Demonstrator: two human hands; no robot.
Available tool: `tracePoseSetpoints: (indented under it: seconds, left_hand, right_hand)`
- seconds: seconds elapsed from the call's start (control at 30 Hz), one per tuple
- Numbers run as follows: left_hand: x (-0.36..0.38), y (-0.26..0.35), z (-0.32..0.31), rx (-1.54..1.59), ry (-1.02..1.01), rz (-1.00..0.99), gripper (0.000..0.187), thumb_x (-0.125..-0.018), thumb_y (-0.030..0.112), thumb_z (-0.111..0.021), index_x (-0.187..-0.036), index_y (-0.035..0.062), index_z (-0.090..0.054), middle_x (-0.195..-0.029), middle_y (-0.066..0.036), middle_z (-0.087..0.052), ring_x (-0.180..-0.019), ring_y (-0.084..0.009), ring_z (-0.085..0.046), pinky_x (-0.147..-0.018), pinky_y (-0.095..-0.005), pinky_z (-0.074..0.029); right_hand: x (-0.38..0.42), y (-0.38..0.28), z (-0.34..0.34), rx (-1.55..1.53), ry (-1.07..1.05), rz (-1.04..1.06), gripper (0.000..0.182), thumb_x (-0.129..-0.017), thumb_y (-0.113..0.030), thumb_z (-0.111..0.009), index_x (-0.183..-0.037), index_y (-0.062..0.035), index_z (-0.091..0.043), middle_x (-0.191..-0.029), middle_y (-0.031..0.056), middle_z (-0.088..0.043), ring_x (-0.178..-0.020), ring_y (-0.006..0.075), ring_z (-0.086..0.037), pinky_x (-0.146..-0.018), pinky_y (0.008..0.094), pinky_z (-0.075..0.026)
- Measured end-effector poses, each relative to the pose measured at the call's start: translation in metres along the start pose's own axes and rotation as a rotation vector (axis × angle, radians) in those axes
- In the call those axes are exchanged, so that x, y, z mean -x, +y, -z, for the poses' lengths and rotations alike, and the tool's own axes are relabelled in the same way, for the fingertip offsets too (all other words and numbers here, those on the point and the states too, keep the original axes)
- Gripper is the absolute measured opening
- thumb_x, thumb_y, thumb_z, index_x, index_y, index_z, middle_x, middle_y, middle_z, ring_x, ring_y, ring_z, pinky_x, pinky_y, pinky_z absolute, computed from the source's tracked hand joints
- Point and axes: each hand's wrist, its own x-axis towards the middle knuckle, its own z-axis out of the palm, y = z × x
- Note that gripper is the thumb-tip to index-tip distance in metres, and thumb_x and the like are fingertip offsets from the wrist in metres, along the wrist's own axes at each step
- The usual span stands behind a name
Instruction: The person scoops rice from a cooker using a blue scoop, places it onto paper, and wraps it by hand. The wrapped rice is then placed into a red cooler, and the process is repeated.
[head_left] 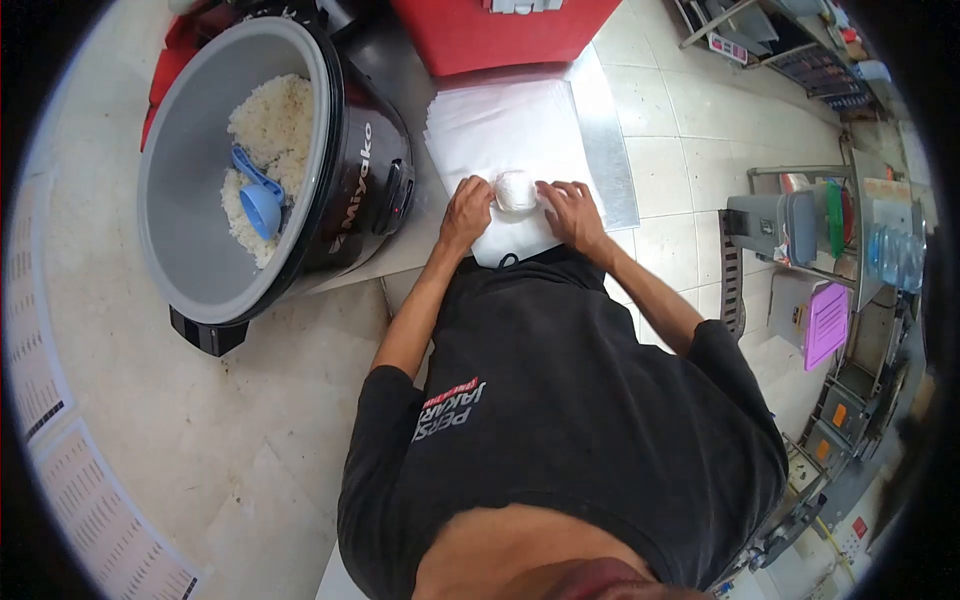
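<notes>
A rounded white mound that looks like rice (pixel 516 191) sits on the white paper sheets (pixel 505 125), near the front of the stack. At its left side is my left hand (pixel 468 213), fingers curled in and pinching the paper close by the mound. My right hand (pixel 574 213) is bent in from the other side, thumb and fingertips at the paper right beside the mound. The paper's front part (pixel 510 240) lies between my wrists, close to my dark shirt.
A large Miyako rice cooker (pixel 365 190) stands open on the left, with cooked rice (pixel 275 115) and a blue scoop (pixel 260 208) inside. Behind the paper is a red container (pixel 505 40). Shelves with bins (pixel 770 225) and a purple lid (pixel 826 326) line the right.
</notes>
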Motion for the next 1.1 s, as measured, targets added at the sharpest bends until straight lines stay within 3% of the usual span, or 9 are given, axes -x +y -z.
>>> tracePoseSetpoints:
  seconds: [0.1,0.13,0.33,0.4,0.57,0.67,0.73,0.87,1.1]
  left_hand:
    - [0.009,0.015,0.002,0.188,0.060,0.131,0.011,-0.077,0.001,-0.063,-0.088,-0.0004,-0.060,-0.089,-0.014,-0.056,-0.085,-0.0332,-0.057,-0.075,-0.0404,-0.046]
    - [0.008,0.020,0.005,0.320,0.068,0.293,0.014,-0.077,0.001,-0.063,-0.091,-0.0002,-0.060,-0.094,-0.015,-0.055,-0.087,-0.0327,-0.057,-0.077,-0.0401,-0.045]
    - [-0.007,0.019,0.002,-0.138,0.043,0.159,0.019,-0.077,0.001,-0.063,-0.094,0.0024,-0.057,-0.102,-0.015,-0.051,-0.094,-0.0356,-0.052,-0.082,-0.0411,-0.043]
    - [-0.002,0.019,-0.009,0.237,0.127,0.217,0.019,-0.078,0.003,-0.064,-0.095,0.0036,-0.056,-0.097,-0.015,-0.058,-0.093,-0.0330,-0.056,-0.083,-0.0384,-0.044]
    - [-0.011,0.060,-0.004,0.585,0.189,0.437,0.011,-0.082,0.006,-0.064,-0.090,0.0001,-0.061,-0.087,-0.009,-0.066,-0.083,-0.0151,-0.061,-0.077,-0.0283,-0.047]
    - [-0.018,0.068,0.000,0.713,0.122,0.354,0.008,-0.086,0.002,-0.062,-0.092,0.0007,-0.058,-0.088,-0.003,-0.061,-0.079,-0.0095,-0.056,-0.070,-0.0242,-0.048]
    - [-0.031,0.086,0.013,0.778,0.173,0.349,0.006,-0.085,0.002,-0.063,-0.090,0.0019,-0.059,-0.087,-0.005,-0.061,-0.081,-0.0116,-0.057,-0.072,-0.0252,-0.047]
    - [-0.050,0.082,0.031,0.165,0.238,0.101,0.021,-0.065,-0.008,-0.064,-0.079,0.0071,-0.061,-0.109,-0.009,-0.050,-0.107,-0.0276,-0.047,-0.090,-0.0381,-0.041]
    - [-0.073,0.066,0.038,0.373,0.166,-0.021,0.022,-0.064,-0.003,-0.067,-0.082,0.0081,-0.060,-0.121,-0.011,-0.049,-0.120,-0.0314,-0.039,-0.100,-0.0430,-0.032]
  right_hand:
    - [0.022,-0.022,-0.002,-0.059,-0.032,-0.053,0.060,-0.084,-0.014,-0.057,-0.136,0.0006,-0.033,-0.138,0.0117,-0.041,-0.128,0.0256,-0.037,-0.101,0.0482,-0.029]
    - [0.024,-0.024,-0.004,-0.060,-0.029,-0.055,0.060,-0.084,-0.014,-0.057,-0.136,0.0006,-0.033,-0.138,0.0117,-0.041,-0.128,0.0256,-0.037,-0.101,0.0482,-0.029]
    - [0.026,-0.026,-0.008,-0.192,-0.022,-0.154,0.073,-0.084,-0.022,-0.058,-0.144,-0.0046,-0.021,-0.133,0.0167,-0.045,-0.133,0.0325,-0.026,-0.105,0.0519,-0.015]
    - [0.023,-0.027,-0.010,-0.358,0.004,-0.267,0.079,-0.084,-0.029,-0.062,-0.145,-0.0048,-0.019,-0.132,0.0169,-0.047,-0.134,0.0324,-0.024,-0.105,0.0511,-0.013]
    - [-0.023,-0.025,0.005,-1.393,0.081,-0.659,0.098,-0.077,-0.029,-0.077,-0.143,0.0056,-0.014,-0.134,0.0252,-0.042,-0.129,0.0287,-0.038,-0.103,0.0364,-0.035]
    - [-0.049,-0.036,0.045,-1.161,0.047,-0.697,0.065,-0.069,-0.033,-0.083,-0.113,0.0035,-0.051,-0.097,0.0107,-0.060,-0.088,0.0161,-0.057,-0.077,0.0282,-0.047]
    - [-0.061,-0.040,0.065,-1.155,0.049,-0.665,0.049,-0.069,-0.027,-0.083,-0.102,-0.0027,-0.055,-0.086,0.0026,-0.058,-0.078,0.0104,-0.053,-0.068,0.0263,-0.046]
    - [-0.074,-0.038,0.083,-1.172,-0.016,-0.521,0.038,-0.068,-0.021,-0.083,-0.089,-0.0056,-0.056,-0.078,0.0002,-0.056,-0.070,0.0087,-0.051,-0.061,0.0246,-0.043]
    - [-0.084,-0.033,0.073,-1.735,-0.186,-0.461,0.035,-0.073,-0.010,-0.076,-0.100,-0.0073,-0.053,-0.090,0.0040,-0.061,-0.083,0.0152,-0.059,-0.073,0.0281,-0.047]
